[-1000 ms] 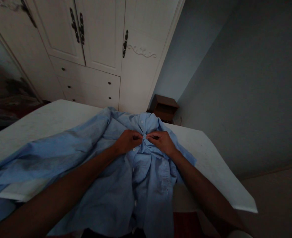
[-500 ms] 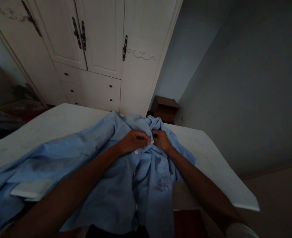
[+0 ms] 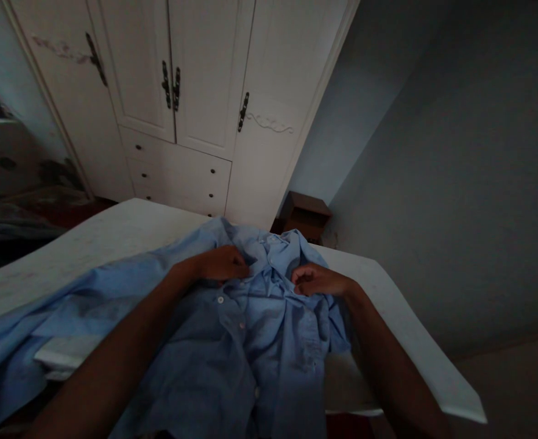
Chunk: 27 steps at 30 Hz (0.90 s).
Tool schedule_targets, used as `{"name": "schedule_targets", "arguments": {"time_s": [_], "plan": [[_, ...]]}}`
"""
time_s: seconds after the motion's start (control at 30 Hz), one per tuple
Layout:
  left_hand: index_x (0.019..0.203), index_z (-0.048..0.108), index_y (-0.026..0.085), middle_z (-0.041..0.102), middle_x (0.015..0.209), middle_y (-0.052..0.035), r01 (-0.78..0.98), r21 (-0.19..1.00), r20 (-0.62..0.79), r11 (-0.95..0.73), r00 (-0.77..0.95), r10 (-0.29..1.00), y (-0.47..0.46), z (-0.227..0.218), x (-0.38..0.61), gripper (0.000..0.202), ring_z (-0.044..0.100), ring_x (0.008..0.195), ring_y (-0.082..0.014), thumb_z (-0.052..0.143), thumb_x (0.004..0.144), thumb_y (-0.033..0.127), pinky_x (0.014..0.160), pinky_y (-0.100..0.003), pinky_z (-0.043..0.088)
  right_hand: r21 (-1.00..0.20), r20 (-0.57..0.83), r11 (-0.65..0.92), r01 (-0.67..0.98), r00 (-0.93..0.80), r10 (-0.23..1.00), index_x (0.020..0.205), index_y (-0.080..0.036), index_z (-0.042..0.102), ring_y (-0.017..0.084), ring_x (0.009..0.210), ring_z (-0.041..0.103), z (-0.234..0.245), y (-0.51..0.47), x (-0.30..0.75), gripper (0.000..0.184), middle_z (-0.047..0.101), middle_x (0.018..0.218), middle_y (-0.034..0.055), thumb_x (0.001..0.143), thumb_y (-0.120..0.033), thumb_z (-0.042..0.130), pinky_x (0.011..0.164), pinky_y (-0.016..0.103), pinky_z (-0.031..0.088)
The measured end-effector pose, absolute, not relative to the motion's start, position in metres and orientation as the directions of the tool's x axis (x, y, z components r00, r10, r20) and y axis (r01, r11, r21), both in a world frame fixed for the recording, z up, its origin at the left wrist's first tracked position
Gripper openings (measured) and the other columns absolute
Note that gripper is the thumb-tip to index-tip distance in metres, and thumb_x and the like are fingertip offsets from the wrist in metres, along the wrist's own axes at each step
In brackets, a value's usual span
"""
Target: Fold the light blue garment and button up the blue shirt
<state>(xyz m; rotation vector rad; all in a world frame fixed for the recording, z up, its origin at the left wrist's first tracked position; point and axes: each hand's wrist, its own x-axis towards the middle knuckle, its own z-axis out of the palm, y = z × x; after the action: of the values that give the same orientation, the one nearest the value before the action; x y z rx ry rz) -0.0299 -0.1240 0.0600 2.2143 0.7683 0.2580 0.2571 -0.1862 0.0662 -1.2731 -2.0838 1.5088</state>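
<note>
A light blue button-up shirt lies spread over the white table, its front edge hanging toward me. My left hand is closed on the fabric left of the button line. Opposite it, my right hand has its fingers curled, pinching the cloth on the other side. Between the two hands the fabric is drawn into folds. A white button shows just below my left hand, and the collar lies at the far end. The fingertips of both hands are partly hidden.
The white table reaches out on both sides of the shirt. Beyond it stand a white wardrobe with dark handles and a small brown cabinet. A grey wall rises to the right.
My hands have moved apart from where they met at the shirt's front, left hand leftward, right hand rightward and lower. The cloth between them is spread wider. The view has shifted slightly.
</note>
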Motion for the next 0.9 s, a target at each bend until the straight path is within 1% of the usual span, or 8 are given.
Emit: {"name": "schedule_targets", "arguments": {"time_s": [0.1, 0.2, 0.27, 0.33, 0.47, 0.53, 0.63, 0.9], "plan": [[0.064, 0.063, 0.018, 0.059, 0.058, -0.0011, 0.474, 0.628, 0.233, -0.617, 0.642, 0.731, -0.128, 0.062, -0.017, 0.039, 0.054, 0.054, -0.0143, 0.050, 0.084, 0.048, 0.050, -0.024, 0.035, -0.795, -0.218, 0.162, 0.585, -0.524, 0.824, 0.066, -0.017, 0.056, 0.008, 0.049, 0.041, 0.069, -0.190, 0.248, 0.035, 0.045, 0.055, -0.0061, 0.077, -0.048, 0.066, 0.046, 0.020, 0.030], [0.092, 0.067, 0.016, 0.068, 0.081, -0.0059, 0.539, 0.545, 0.423, -0.642, 0.484, 0.766, -0.132, 0.057, 0.001, 0.036, 0.061, 0.072, -0.0184, 0.054, 0.084, 0.048, 0.067, -0.027, 0.044, -0.648, 0.079, 0.283, 0.707, -0.307, 0.948, 0.065, -0.018, 0.055, 0.010, 0.055, 0.046, 0.069, -0.193, 0.234, 0.037, 0.050, 0.059, -0.0034, 0.082, -0.050, 0.062, 0.049, 0.022, 0.033], [0.096, 0.068, 0.016, 0.070, 0.087, -0.0074, 0.546, 0.510, 0.455, -0.664, 0.484, 0.747, -0.134, 0.051, 0.011, 0.031, 0.063, 0.079, -0.0191, 0.052, 0.087, 0.041, 0.074, -0.029, 0.045, -0.540, 0.317, 0.337, 0.771, -0.185, 0.930, 0.075, -0.018, 0.059, 0.013, 0.062, 0.051, 0.066, -0.193, 0.223, 0.033, 0.056, 0.067, -0.0002, 0.085, -0.049, 0.059, 0.056, 0.024, 0.039], [0.090, 0.070, 0.017, 0.071, 0.089, -0.0077, 0.535, 0.495, 0.455, -0.684, 0.511, 0.729, -0.134, 0.045, 0.017, 0.026, 0.064, 0.082, -0.0187, 0.048, 0.088, 0.031, 0.077, -0.028, 0.045, -0.440, 0.454, 0.392, 0.808, -0.177, 0.873, 0.092, -0.018, 0.061, 0.017, 0.075, 0.057, 0.061, -0.193, 0.213, 0.029, 0.062, 0.082, 0.0043, 0.086, -0.047, 0.059, 0.067, 0.028, 0.045], [0.082, 0.073, 0.016, 0.073, 0.085, -0.0070, 0.530, 0.526, 0.418, -0.665, 0.520, 0.745, -0.133, 0.039, 0.021, 0.025, 0.065, 0.077, -0.0181, 0.050, 0.085, 0.026, 0.073, -0.027, 0.045, -0.325, 0.471, 0.423, 0.846, -0.243, 0.848, 0.105, -0.017, 0.062, 0.022, 0.091, 0.060, 0.047, -0.187, 0.200, 0.027, 0.066, 0.101, 0.0107, 0.088, -0.038, 0.058, 0.083, 0.035, 0.046], [0.081, 0.073, 0.017, 0.074, 0.083, -0.0058, 0.509, 0.562, 0.397, -0.652, 0.525, 0.753, -0.131, 0.037, 0.021, 0.025, 0.065, 0.074, -0.0173, 0.052, 0.084, 0.029, 0.069, -0.026, 0.044, -0.370, 0.453, 0.407, 0.835, -0.220, 0.864, 0.096, -0.017, 0.066, 0.022, 0.089, 0.062, 0.043, -0.183, 0.199, 0.020, 0.069, 0.097, 0.0097, 0.091, -0.032, 0.054, 0.083, 0.034, 0.046], [0.078, 0.072, 0.017, 0.073, 0.076, -0.0034, 0.468, 0.629, 0.378, -0.621, 0.514, 0.770, -0.131, 0.036, 0.021, 0.025, 0.064, 0.070, -0.0157, 0.053, 0.082, 0.031, 0.066, -0.024, 0.044, -0.539, 0.430, 0.386, 0.749, -0.150, 0.890, 0.083, -0.018, 0.068, 0.019, 0.080, 0.064, 0.041, -0.179, 0.201, 0.020, 0.071, 0.086, 0.0051, 0.090, -0.029, 0.052, 0.077, 0.031, 0.047], [0.088, 0.069, 0.017, 0.072, 0.086, -0.0041, 0.386, 0.693, 0.419, -0.609, 0.472, 0.776, -0.142, 0.042, 0.023, 0.029, 0.063, 0.075, -0.0166, 0.057, 0.082, 0.042, 0.071, -0.026, 0.047, -0.916, 0.203, 0.210, 0.343, -0.057, 0.977, 0.077, -0.020, 0.059, 0.011, 0.053, 0.045, 0.042, -0.179, 0.206, 0.026, 0.052, 0.062, -0.0035, 0.079, -0.046, 0.058, 0.049, 0.022, 0.036]]}}
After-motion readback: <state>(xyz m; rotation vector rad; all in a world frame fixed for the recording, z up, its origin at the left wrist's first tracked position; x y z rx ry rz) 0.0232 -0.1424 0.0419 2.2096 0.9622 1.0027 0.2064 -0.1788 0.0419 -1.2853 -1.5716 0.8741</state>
